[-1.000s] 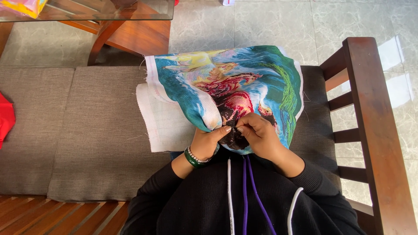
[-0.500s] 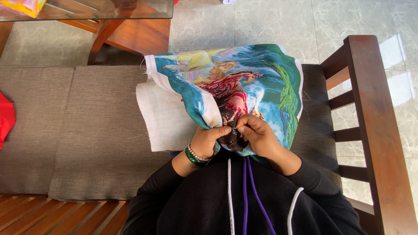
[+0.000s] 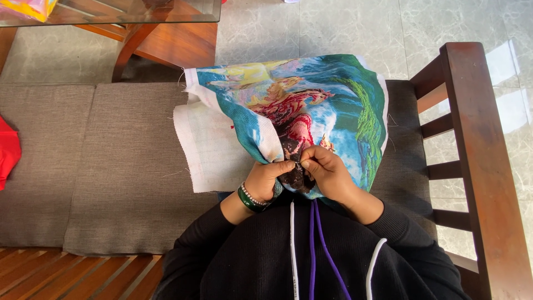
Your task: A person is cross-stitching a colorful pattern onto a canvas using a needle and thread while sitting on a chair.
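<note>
Head view: left hand [image 3: 266,179] and right hand [image 3: 327,173] each keep a narrow, pinching grip on the colourful embroidered cloth [image 3: 311,105] over the grey sofa cushion [image 3: 111,161].

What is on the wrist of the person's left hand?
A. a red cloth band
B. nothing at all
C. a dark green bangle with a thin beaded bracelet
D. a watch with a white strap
C: a dark green bangle with a thin beaded bracelet circles the wrist of the left hand, which grips the embroidered cloth.

A home sitting room: a cushioned wooden sofa [image 3: 139,161] on pale floor tiles [image 3: 333,28], glass-topped table [image 3: 139,11] just beyond it.
</note>
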